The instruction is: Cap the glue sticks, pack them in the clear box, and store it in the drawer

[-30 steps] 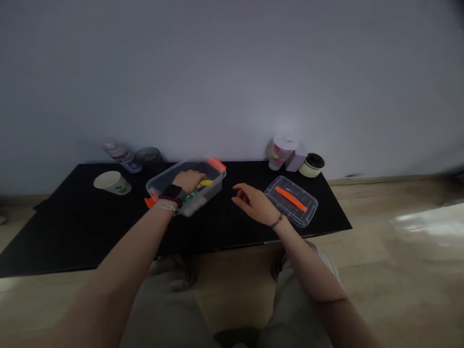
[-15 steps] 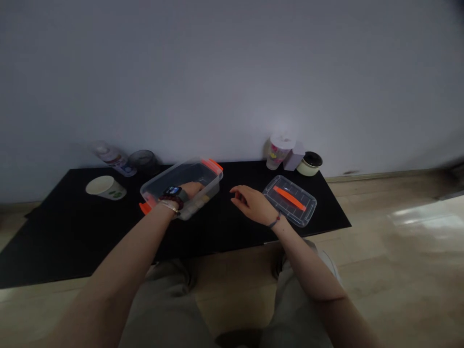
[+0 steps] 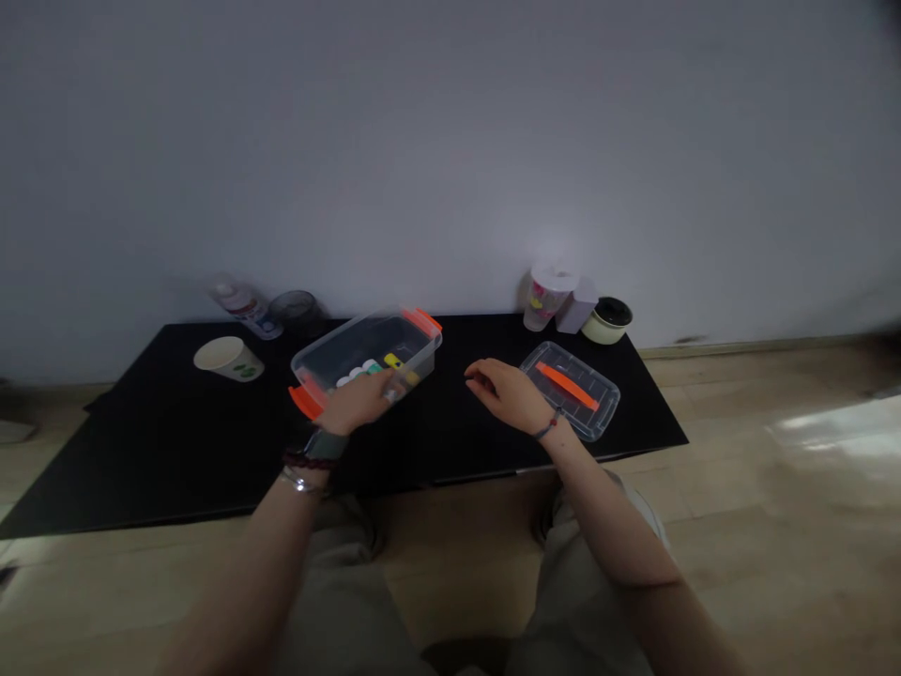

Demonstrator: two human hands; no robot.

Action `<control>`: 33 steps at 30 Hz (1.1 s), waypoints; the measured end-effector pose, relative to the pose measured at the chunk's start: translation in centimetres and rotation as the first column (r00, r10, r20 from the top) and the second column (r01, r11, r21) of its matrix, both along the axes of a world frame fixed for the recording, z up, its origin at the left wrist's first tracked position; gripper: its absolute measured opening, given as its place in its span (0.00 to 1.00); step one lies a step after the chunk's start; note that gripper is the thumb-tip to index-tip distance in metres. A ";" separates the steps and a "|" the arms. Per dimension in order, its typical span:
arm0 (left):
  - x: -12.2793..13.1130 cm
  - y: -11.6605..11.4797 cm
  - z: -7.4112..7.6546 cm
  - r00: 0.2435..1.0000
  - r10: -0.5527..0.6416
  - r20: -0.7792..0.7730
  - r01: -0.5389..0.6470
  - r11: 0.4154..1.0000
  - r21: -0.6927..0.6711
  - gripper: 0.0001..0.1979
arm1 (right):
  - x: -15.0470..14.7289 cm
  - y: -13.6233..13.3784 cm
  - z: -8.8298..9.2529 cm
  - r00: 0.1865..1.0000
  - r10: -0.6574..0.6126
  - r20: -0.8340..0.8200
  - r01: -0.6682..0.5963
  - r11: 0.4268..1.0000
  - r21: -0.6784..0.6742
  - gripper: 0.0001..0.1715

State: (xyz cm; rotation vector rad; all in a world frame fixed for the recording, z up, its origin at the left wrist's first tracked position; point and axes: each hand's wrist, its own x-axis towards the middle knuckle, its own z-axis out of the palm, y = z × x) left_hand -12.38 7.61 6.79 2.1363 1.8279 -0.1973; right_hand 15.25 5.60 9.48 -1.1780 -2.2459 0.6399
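A clear plastic box (image 3: 415, 340) with orange clips stands on the black mat (image 3: 175, 441). Inside it lie several small coloured items (image 3: 370, 368): white, green and yellow. My left hand (image 3: 360, 404) is at the box's near wall with its fingers closed. A small pale thing shows at the fingertips, and I cannot make out what it is. My right hand (image 3: 505, 392) hovers over the mat between the box and the clear lid (image 3: 587, 406). Its fingers are loosely bent and hold nothing. The lid has an orange handle and lies flat.
A paper cup (image 3: 229, 358), a plastic bottle (image 3: 243, 305) and a dark round container (image 3: 296, 306) stand at the back left by the wall. At the back right are a printed cup (image 3: 547, 293), a small pale box (image 3: 578, 305) and a cream jar (image 3: 606, 321). Wooden floor surrounds the mat.
My left hand has come out of the box and back to its near wall, uncovering the items inside. My right hand has barely moved, its fingers bent a little more.
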 end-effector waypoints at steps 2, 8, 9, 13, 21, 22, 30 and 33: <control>0.2 -0.8 -0.1 0.997 0.013 -0.070 -0.011 0.999 0.031 0.20 | 0.2 -0.1 0.1 1.000 -0.004 0.011 0.004 1.000 0.012 0.07; 0.1 -2.3 -0.4 0.982 -0.015 -0.188 0.038 0.992 0.119 0.25 | 1.3 0.1 0.1 0.998 -0.049 0.033 0.048 0.998 0.033 0.07; 0.1 -2.6 -0.4 0.982 -0.027 -0.189 0.049 0.992 0.117 0.26 | 1.6 0.3 0.2 0.997 -0.071 0.041 0.070 0.997 0.037 0.07; 1.1 -3.7 -0.4 0.987 -0.085 -0.134 0.101 0.989 0.111 0.28 | 3.5 0.9 0.5 0.963 -0.230 0.141 0.221 0.972 0.078 0.07; 5.2 -5.3 -0.9 0.976 -0.214 0.036 0.209 0.972 0.112 0.26 | 10.0 2.2 0.4 0.743 -0.523 0.419 0.572 0.820 0.008 0.10; 5.6 -5.4 -1.1 0.972 -0.229 0.055 0.222 0.968 0.113 0.26 | 10.7 2.3 0.2 0.724 -0.530 0.441 0.593 0.805 -0.006 0.11; 7.3 -5.5 -2.1 0.940 -0.281 0.196 0.246 0.952 0.183 0.21 | 13.6 3.0 -2.2 0.624 -0.489 0.609 0.661 0.746 -0.078 0.15; 7.7 -5.5 -1.9 0.939 -0.328 0.106 0.304 0.932 0.195 0.22 | 14.3 3.7 -3.5 0.617 -0.404 0.675 0.645 0.751 -0.141 0.16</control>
